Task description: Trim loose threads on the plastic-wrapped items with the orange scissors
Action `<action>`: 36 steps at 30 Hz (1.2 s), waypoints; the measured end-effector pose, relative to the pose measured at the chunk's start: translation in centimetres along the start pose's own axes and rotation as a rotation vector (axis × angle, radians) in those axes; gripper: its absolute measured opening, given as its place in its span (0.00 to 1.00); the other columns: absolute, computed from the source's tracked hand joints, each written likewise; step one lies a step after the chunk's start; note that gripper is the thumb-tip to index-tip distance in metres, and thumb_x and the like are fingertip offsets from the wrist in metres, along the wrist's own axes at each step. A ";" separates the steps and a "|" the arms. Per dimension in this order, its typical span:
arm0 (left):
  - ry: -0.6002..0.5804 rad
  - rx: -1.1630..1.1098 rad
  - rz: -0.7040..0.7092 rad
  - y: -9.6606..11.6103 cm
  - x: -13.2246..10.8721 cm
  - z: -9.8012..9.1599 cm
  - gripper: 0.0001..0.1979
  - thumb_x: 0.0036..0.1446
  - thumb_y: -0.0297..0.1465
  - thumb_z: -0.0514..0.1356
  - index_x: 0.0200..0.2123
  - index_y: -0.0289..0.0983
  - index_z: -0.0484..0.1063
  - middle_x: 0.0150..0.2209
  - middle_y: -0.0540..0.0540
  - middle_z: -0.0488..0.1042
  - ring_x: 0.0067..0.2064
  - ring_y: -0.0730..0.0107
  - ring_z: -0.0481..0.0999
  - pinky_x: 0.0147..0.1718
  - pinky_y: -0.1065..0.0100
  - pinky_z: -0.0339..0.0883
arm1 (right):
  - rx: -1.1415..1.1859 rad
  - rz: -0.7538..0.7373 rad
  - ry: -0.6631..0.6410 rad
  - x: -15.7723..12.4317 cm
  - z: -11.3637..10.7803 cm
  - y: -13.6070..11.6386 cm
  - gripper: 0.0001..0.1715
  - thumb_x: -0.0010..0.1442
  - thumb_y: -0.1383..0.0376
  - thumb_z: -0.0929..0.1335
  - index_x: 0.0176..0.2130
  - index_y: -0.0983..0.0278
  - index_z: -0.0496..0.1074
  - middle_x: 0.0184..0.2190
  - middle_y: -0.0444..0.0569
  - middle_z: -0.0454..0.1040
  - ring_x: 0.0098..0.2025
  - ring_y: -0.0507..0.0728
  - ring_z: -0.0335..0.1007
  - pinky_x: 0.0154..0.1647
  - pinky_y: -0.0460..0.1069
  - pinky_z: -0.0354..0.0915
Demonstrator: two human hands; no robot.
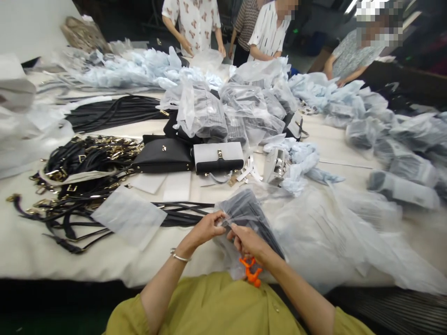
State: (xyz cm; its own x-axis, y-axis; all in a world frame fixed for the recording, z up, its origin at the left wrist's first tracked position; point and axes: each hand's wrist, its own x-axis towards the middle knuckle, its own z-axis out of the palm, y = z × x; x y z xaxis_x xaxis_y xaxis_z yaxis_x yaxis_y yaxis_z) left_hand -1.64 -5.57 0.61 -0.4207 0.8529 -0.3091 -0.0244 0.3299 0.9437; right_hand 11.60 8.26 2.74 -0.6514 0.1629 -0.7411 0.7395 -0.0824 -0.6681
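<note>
My left hand (208, 228) and my right hand (246, 239) meet at the near table edge, both pinched shut on the mouth of a clear plastic bag (244, 211) that holds a dark grey bag. A silver bracelet (179, 256) circles my left wrist. An orange clip (251, 272) hangs just below my right hand. Black straps (181, 211) lie on the table just left of my hands, under a white sheet (129, 216).
A black handbag (162, 156) and a black-and-white handbag (218, 158) sit mid-table. A heap of black straps with gold buckles (84, 163) lies left. Bagged goods (240, 111) and pale blue tissue (303, 160) pile up behind. Several people stand at the far side.
</note>
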 end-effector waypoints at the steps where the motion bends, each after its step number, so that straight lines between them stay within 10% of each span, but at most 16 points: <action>1: -0.006 -0.022 -0.006 0.0 -0.1 -0.1 0.20 0.44 0.26 0.58 0.44 0.35 0.73 0.25 0.56 0.57 0.28 0.74 0.55 0.28 0.70 0.49 | -0.014 0.014 0.003 0.4 0.2 -0.1 0.33 0.62 0.40 0.59 0.33 0.65 0.72 0.15 0.38 0.62 0.12 0.45 0.43 0.13 0.43 0.41; 19: -0.115 -0.262 -0.061 -1.3 -0.6 -1.2 0.30 0.50 0.32 0.61 0.58 0.40 0.65 0.29 0.55 0.64 0.27 0.75 0.65 0.26 0.72 0.62 | 0.184 0.030 -0.033 1.4 1.9 -2.1 0.28 0.57 0.40 0.65 0.29 0.62 0.64 0.13 0.32 0.48 0.15 0.45 0.34 0.14 0.44 0.34; 25: 0.215 0.612 -0.072 -0.5 -2.5 -2.4 0.22 0.54 0.20 0.51 0.50 0.42 0.71 0.43 0.46 0.71 0.39 0.67 0.73 0.36 0.68 0.65 | 0.395 -0.060 -0.041 -1.3 -1.4 -2.5 0.31 0.54 0.39 0.68 0.34 0.64 0.69 0.14 0.32 0.52 0.15 0.44 0.34 0.13 0.43 0.34; 31: -0.056 0.534 0.144 2.5 -4.7 2.6 0.18 0.59 0.25 0.53 0.50 0.45 0.70 0.49 0.46 0.75 0.47 0.61 0.76 0.44 0.65 0.65 | 0.398 -0.025 -0.033 -6.4 -4.8 0.0 0.30 0.58 0.40 0.67 0.35 0.65 0.71 0.12 0.32 0.50 0.14 0.44 0.33 0.12 0.42 0.36; 36: -0.156 0.457 -0.002 1.6 -4.2 6.7 0.09 0.58 0.38 0.58 0.38 0.40 0.74 0.34 0.46 0.77 0.37 0.60 0.74 0.35 0.66 0.61 | 0.260 0.055 -0.063 -9.5 -4.9 2.8 0.31 0.59 0.40 0.65 0.34 0.66 0.71 0.15 0.34 0.56 0.14 0.43 0.36 0.12 0.42 0.36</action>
State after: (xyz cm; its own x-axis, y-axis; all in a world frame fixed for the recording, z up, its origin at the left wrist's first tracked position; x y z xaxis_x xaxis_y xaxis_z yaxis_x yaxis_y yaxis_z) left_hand 6.12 -5.93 2.61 -0.2796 0.8909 -0.3580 0.3903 0.4462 0.8054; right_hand 20.74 11.33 8.25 -0.6272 0.0900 -0.7737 0.7106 -0.3406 -0.6156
